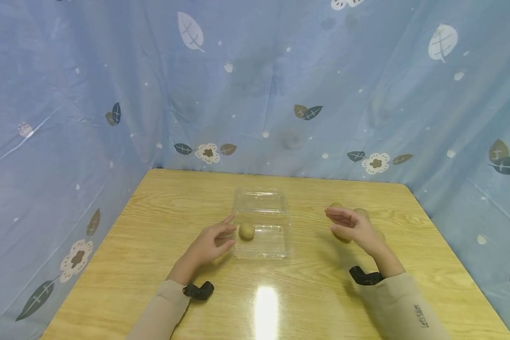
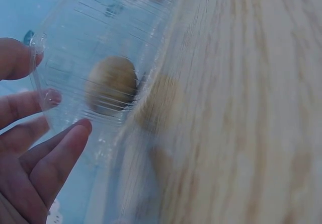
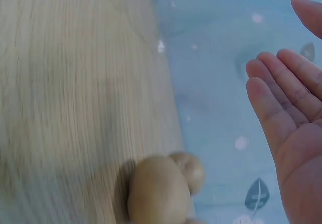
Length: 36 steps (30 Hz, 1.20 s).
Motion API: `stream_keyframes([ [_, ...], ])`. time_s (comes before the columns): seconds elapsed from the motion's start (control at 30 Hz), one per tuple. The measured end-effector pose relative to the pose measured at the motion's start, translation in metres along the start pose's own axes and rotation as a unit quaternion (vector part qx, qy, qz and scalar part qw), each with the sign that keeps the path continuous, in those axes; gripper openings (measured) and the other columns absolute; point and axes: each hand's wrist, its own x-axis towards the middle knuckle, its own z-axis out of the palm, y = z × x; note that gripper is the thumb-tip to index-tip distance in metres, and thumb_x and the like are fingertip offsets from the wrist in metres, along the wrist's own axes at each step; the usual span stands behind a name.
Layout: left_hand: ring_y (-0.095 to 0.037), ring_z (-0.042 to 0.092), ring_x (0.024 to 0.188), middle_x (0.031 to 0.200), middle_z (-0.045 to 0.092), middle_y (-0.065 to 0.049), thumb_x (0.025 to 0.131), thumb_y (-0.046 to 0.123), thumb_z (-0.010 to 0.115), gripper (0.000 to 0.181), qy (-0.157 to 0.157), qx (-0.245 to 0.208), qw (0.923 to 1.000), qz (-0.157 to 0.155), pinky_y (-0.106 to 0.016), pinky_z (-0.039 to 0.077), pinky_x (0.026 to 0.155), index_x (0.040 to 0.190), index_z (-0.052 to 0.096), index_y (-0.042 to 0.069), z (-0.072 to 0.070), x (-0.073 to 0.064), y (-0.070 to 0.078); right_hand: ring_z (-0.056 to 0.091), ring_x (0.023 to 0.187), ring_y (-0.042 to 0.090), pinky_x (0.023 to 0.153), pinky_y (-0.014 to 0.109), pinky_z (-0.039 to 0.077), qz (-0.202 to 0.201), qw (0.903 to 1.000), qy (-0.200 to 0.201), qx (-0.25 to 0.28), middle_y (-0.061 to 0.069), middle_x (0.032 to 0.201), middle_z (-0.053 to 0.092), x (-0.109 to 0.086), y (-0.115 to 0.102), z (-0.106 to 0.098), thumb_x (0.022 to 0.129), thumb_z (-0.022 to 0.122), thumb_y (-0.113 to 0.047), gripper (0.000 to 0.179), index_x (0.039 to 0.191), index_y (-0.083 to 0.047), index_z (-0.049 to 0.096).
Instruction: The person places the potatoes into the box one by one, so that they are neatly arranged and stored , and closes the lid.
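A clear plastic clamshell box (image 1: 272,242) lies unfolded on the table, its lid half (image 1: 260,203) on the far side. One brown, kiwi-like fruit (image 1: 246,231) sits in the left part of the near half. At that half's left side is my left hand (image 1: 210,243), fingers loosely extended; in the left wrist view its fingertips (image 2: 52,98) touch the plastic wall. My right hand (image 1: 357,230) hovers over several similar brown fruits (image 3: 158,191) on the table's right, partly covering them in the head view. Its fingers are nearly straight, and nothing is held.
The wooden table (image 1: 174,198) has a bright light reflection near its front. A blue patterned curtain (image 1: 259,85) hangs along the back and both sides. Black cameras are strapped to both wrists.
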Motion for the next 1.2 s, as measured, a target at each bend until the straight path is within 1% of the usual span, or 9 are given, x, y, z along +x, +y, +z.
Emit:
stream_keyframes([
  [0.17,-0.03,0.06,0.115,0.155,0.028,-0.006,0.094,0.024,0.06,0.042,0.003,0.003,1.0,-0.008,-0.026,0.055,0.091,0.126,0.056,-0.003,-0.001,0.0,0.0,0.054,0.116,-0.001,0.094,0.012,0.049,0.01,0.9987,0.049,-0.013,-0.001,0.132,0.056,-0.017,0.001,-0.011,0.093,0.058,-0.006,0.047,0.136,0.005,0.044],
  [0.23,-0.03,0.06,0.115,0.155,0.028,-0.006,0.093,0.023,0.061,0.042,0.001,0.0,0.9999,-0.01,-0.026,0.055,0.091,0.126,0.056,-0.002,-0.001,0.0,0.001,0.054,0.114,-0.005,0.091,0.009,0.049,0.019,0.997,0.073,-0.019,-0.006,0.13,0.056,-0.025,0.002,-0.017,0.093,0.058,-0.006,0.047,0.136,0.005,0.044],
  [0.4,-0.031,0.059,0.116,0.155,0.028,-0.005,0.092,0.02,0.062,0.041,0.004,-0.004,0.9999,-0.016,-0.027,0.055,0.092,0.126,0.056,-0.002,-0.001,0.001,0.002,0.053,0.116,-0.003,0.089,0.007,0.048,0.031,0.9927,0.113,-0.029,-0.01,0.131,0.056,-0.044,0.007,-0.031,0.095,0.056,-0.007,0.048,0.139,0.004,0.041],
  [0.6,-0.03,0.06,0.116,0.155,0.028,-0.006,0.092,0.019,0.062,0.039,0.006,0.008,0.9998,-0.017,-0.028,0.054,0.093,0.126,0.056,-0.001,-0.001,0.001,0.002,0.051,0.113,-0.01,0.088,0.003,0.045,0.054,0.9865,0.148,-0.046,-0.02,0.128,0.055,-0.061,0.012,-0.046,0.094,0.058,-0.01,0.05,0.14,0.002,0.041],
  [0.8,-0.029,0.06,0.115,0.155,0.029,-0.007,0.092,0.02,0.062,0.04,0.005,0.014,0.9997,-0.017,-0.03,0.054,0.093,0.126,0.056,-0.001,-0.001,0.0,0.004,0.051,0.113,-0.011,0.086,0.001,0.045,0.051,0.9837,0.166,-0.048,-0.025,0.124,0.055,-0.074,0.018,-0.057,0.095,0.057,-0.008,0.049,0.14,0.002,0.04],
  [0.97,-0.03,0.06,0.115,0.154,0.03,-0.011,0.092,0.019,0.062,0.04,0.007,0.011,0.9998,-0.015,-0.032,0.054,0.093,0.126,0.056,-0.001,-0.002,0.0,0.003,0.051,0.112,-0.011,0.087,0.001,0.044,0.042,0.9822,0.181,-0.025,-0.022,0.124,0.055,-0.081,0.026,-0.06,0.094,0.056,-0.005,0.049,0.14,-0.001,0.042],
  [1.07,-0.03,0.06,0.115,0.154,0.029,-0.011,0.092,0.02,0.062,0.039,0.005,0.007,0.9998,-0.016,-0.031,0.054,0.094,0.126,0.056,0.0,-0.001,0.0,0.002,0.048,0.112,-0.016,0.087,-0.002,0.042,0.06,0.98,0.185,-0.043,-0.021,0.128,0.052,-0.084,0.033,-0.06,0.095,0.057,-0.01,0.053,0.143,0.0,0.037],
  [1.13,-0.03,0.059,0.116,0.154,0.029,-0.011,0.092,0.02,0.062,0.04,0.002,0.002,0.9999,-0.015,-0.031,0.054,0.094,0.126,0.056,0.0,-0.001,0.0,0.001,0.044,0.113,-0.018,0.086,-0.003,0.04,0.09,0.9747,0.191,-0.075,-0.01,0.136,0.051,-0.086,0.037,-0.059,0.096,0.057,-0.017,0.057,0.145,0.001,0.033],
  [1.2,-0.03,0.059,0.116,0.154,0.029,-0.012,0.093,0.021,0.062,0.041,0.001,-0.002,0.9999,-0.013,-0.03,0.054,0.093,0.126,0.056,-0.001,0.0,0.0,0.001,0.042,0.121,-0.01,0.085,-0.003,0.04,0.129,0.9665,0.198,-0.101,0.005,0.145,0.045,-0.087,0.039,-0.059,0.096,0.056,-0.024,0.063,0.146,0.002,0.029],
])
